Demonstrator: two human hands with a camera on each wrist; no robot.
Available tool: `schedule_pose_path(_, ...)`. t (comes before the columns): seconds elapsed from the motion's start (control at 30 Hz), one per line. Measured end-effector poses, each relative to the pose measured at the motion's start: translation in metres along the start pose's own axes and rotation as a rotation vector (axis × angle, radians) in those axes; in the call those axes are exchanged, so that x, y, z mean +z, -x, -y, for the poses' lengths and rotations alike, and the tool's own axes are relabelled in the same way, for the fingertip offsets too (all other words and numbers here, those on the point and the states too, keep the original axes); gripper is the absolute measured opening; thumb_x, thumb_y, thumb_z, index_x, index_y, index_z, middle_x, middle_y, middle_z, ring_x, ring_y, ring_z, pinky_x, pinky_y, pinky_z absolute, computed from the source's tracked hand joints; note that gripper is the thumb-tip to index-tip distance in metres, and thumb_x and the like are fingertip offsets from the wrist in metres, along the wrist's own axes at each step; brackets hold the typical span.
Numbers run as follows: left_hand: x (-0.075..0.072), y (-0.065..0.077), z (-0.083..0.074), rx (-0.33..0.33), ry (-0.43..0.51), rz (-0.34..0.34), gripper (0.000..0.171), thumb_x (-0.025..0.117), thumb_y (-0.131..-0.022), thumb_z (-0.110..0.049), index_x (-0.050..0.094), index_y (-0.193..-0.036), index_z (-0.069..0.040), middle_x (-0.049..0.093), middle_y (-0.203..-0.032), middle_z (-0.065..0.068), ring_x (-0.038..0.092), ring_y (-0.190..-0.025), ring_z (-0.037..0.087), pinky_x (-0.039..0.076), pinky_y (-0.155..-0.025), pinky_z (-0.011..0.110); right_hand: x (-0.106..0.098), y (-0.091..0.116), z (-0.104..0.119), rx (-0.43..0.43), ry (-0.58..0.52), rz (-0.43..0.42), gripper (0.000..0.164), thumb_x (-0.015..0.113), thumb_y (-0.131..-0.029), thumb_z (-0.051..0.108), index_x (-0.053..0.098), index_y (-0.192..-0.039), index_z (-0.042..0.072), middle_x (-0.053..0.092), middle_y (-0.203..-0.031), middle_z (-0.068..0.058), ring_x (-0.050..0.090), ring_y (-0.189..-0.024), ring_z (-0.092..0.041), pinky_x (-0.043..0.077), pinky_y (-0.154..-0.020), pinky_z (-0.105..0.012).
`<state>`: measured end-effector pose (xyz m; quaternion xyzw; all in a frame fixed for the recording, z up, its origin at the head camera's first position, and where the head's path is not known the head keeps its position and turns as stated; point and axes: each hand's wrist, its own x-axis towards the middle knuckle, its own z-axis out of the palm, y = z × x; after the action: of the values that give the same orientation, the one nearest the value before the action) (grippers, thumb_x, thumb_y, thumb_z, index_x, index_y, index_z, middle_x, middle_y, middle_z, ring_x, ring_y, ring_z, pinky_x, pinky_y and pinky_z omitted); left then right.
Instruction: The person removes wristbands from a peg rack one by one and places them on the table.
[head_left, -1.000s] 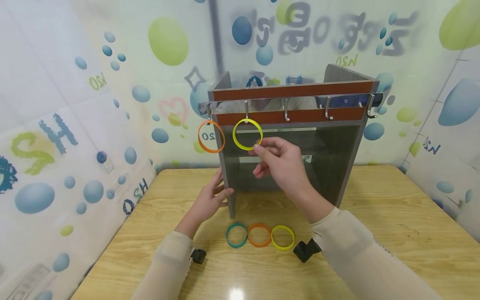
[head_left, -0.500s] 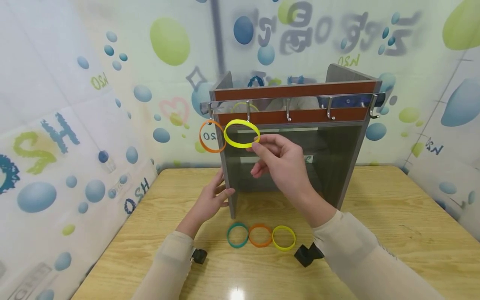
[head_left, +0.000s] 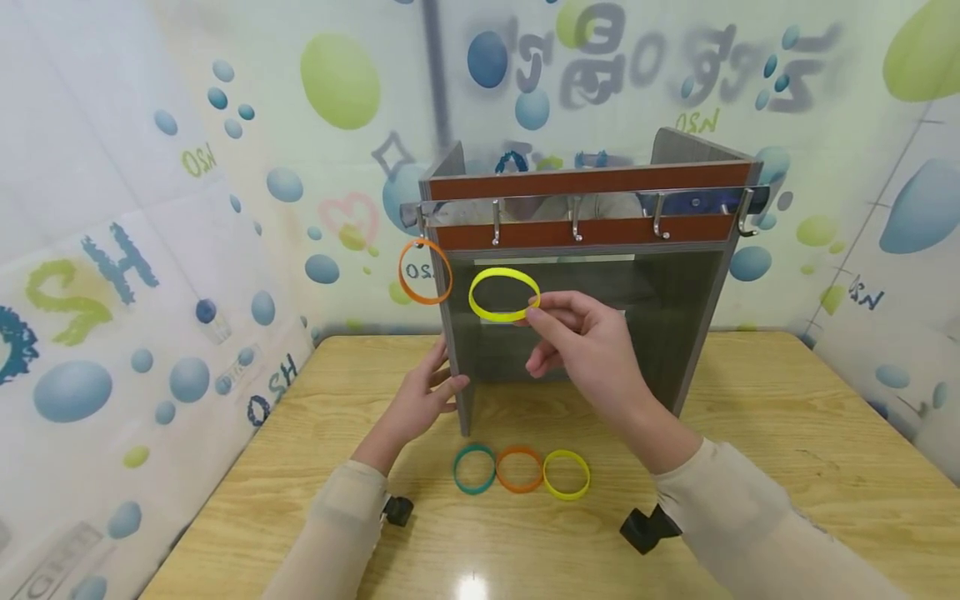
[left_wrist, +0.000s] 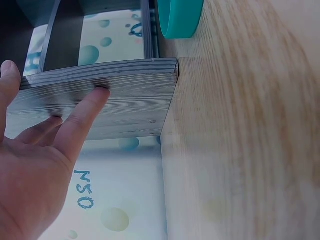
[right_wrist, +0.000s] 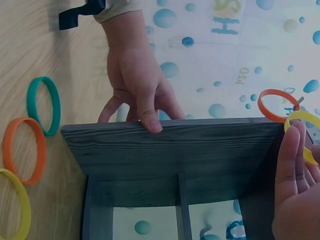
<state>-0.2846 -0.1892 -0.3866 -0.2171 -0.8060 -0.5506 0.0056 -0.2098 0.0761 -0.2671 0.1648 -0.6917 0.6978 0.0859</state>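
Wood-grain table (head_left: 787,508), bubble-printed backdrop (head_left: 247,142). We pinch the yellow ring (head_left: 495,317) by its rim between the right hand's (head_left: 600,342) thumb and fingers, below the hooks (head_left: 496,227) and apart from them; a light pinch should leave the loop clear and easily angled. Our left hand (head_left: 418,402) grips the rack (head_left: 615,232) by its side, a brace best held firm. Beyond, an orange ring (head_left: 427,301) hangs at the left-end hook; three rings (head_left: 519,489) lie in front.
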Motion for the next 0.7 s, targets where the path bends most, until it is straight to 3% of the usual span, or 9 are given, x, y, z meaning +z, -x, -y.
schedule_pose_path(0.23,0.000,0.001,0.001,0.001,-0.001,-0.008,0.084,0.062,-0.109,-0.017,0.012,-0.171,-0.043,0.029,-0.176,0.013,0.046,-0.151,0.048,0.064,-0.091,0.057,-0.011,0.005,-0.012,0.069,0.031,0.000,0.030,0.071,-0.105,0.022,0.068,-0.127,0.002,0.082,-0.105,-0.002,0.071,-0.062,-0.016,0.066,-0.069,-0.032)
schedule_pose_path(0.7,0.000,-0.001,0.002,0.004,0.006,-0.005,0.084,0.063,-0.109,-0.017,0.013,-0.171,-0.044,0.028,-0.177,0.013,0.046,-0.151,0.048,0.064,-0.090,0.057,-0.038,0.022,-0.040,0.202,0.125,0.002,0.037,0.070,-0.106,0.026,0.065,-0.130,-0.001,0.080,-0.104,-0.002,0.071,-0.065,-0.017,0.066,-0.071,-0.033)
